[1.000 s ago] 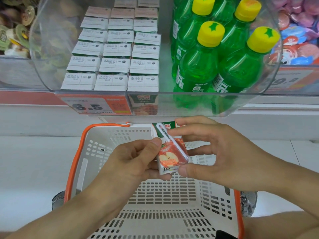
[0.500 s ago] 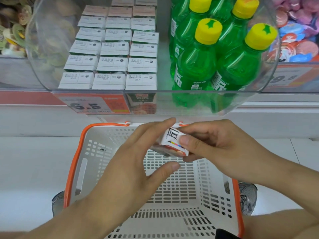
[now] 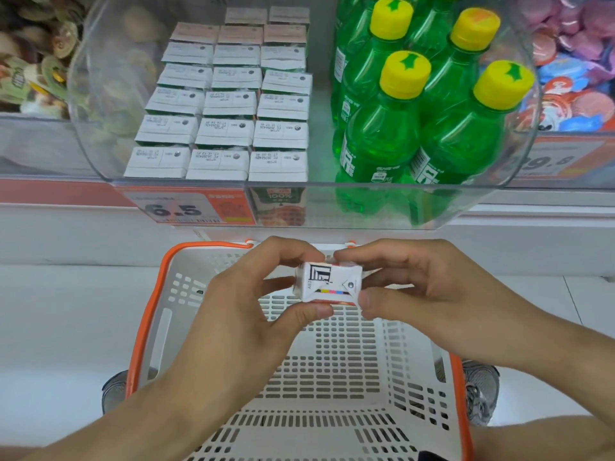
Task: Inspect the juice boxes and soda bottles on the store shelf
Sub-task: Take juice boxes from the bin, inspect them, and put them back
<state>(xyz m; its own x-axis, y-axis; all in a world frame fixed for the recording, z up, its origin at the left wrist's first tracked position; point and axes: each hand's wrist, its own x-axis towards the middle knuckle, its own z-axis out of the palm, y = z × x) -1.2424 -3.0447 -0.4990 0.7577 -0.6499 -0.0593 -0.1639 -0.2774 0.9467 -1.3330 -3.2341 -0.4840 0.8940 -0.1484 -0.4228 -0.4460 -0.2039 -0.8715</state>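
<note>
Since half a second ago we have turned the juice box (image 3: 327, 285) a little further, so its white folded end with the black barcode and the strip of colour marks now faces squarely up at us, and our left hand has drawn in closer around it. We hold the box between both hands, over the far part of the basket, just near of the shelf edge.

Our left hand (image 3: 246, 314) grips the box from the left, fingers (image 3: 293, 252) curled over its far top edge and the thumb pressed under its near edge. Our right hand (image 3: 422, 294) pinches it from the right, fingers curled over the far corner and the thumb against the near right corner.

Below the hands sits a white slotted basket (image 3: 332, 387) with an orange rim, resting on the pale floor (image 3: 66, 311). A grey shoe (image 3: 481, 390) shows just beside the basket's right wall.

On the far side, a clear shelf bin (image 3: 100, 104) holds rows of juice cartons (image 3: 219, 128) in three columns on the left, white tops up, and green soda bottles (image 3: 399, 128) with yellow caps on the right, well apart from the box we hold. A price tag (image 3: 186, 207) reading 6.5 is fixed to the front of the bin below the cartons. Pink and blue packets (image 3: 572, 61) fill the next bin to the far right.
</note>
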